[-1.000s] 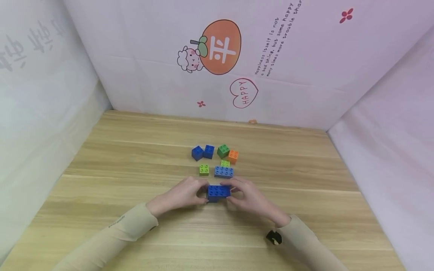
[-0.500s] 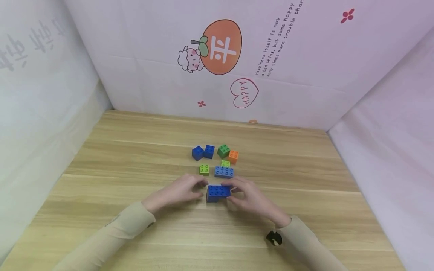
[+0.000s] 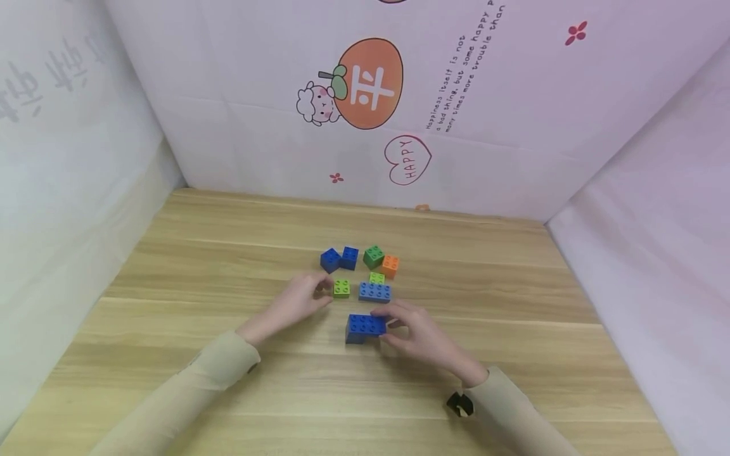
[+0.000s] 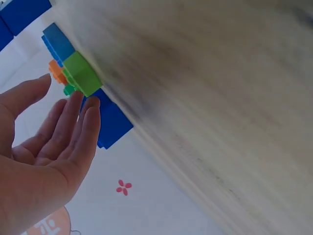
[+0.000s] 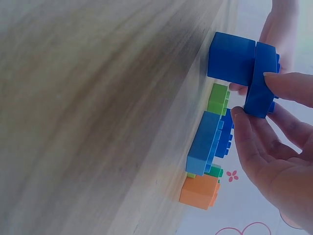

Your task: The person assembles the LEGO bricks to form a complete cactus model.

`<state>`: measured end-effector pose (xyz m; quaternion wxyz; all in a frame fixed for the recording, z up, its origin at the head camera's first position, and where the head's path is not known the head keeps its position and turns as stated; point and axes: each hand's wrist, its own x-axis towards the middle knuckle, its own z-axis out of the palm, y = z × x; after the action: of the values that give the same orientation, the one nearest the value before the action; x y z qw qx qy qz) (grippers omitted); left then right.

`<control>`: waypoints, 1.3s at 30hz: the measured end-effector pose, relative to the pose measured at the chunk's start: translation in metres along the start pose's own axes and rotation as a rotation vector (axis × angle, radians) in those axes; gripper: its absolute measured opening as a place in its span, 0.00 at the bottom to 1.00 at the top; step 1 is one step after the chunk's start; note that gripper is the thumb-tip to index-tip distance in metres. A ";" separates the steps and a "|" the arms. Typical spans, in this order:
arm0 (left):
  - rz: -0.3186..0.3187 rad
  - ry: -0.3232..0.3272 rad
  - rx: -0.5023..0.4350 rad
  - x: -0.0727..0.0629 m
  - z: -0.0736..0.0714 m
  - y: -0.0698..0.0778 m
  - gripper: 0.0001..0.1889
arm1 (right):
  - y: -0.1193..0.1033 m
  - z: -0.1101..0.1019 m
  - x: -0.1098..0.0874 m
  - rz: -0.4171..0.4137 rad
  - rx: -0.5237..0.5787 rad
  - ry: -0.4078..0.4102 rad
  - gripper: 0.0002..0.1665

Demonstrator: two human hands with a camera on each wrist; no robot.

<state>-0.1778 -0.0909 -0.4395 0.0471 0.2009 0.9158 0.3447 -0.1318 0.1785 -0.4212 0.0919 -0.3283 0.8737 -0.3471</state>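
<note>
My right hand (image 3: pixel 419 335) pinches the free end of a long dark blue building brick (image 3: pixel 366 324), thumb on one side and fingers on the other. In the right wrist view this brick sits on top of a deeper blue brick (image 5: pixel 231 58), its held end overhanging. My left hand (image 3: pixel 305 299) holds nothing. Its thumb and fingers are parted at the left side of a small lime brick (image 3: pixel 341 289). From the left wrist, the fingertips (image 4: pixel 92 102) show right beside that lime brick (image 4: pixel 84 74), overlapping its edge.
Just right of the lime brick lies a long lighter blue brick (image 3: pixel 374 292), with a second lime brick (image 3: pixel 377 278) behind it. Farther back are two dark blue bricks (image 3: pixel 350 258), a green brick (image 3: pixel 373 256) and an orange brick (image 3: pixel 390 266). White printed sheets (image 3: pixel 256 126) wall the wooden table.
My left hand has let go of the stacked blue bricks and moved away, forward and left, to the lime brick. The right hand keeps its pinch and stays in place.
</note>
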 end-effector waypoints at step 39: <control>0.047 -0.019 0.213 0.027 0.006 -0.002 0.13 | 0.002 0.000 0.000 0.022 0.004 -0.016 0.27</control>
<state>-0.2016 -0.0779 -0.4433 0.0260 0.2295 0.9417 0.2445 -0.1332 0.1800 -0.4225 0.1033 -0.3213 0.8758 -0.3451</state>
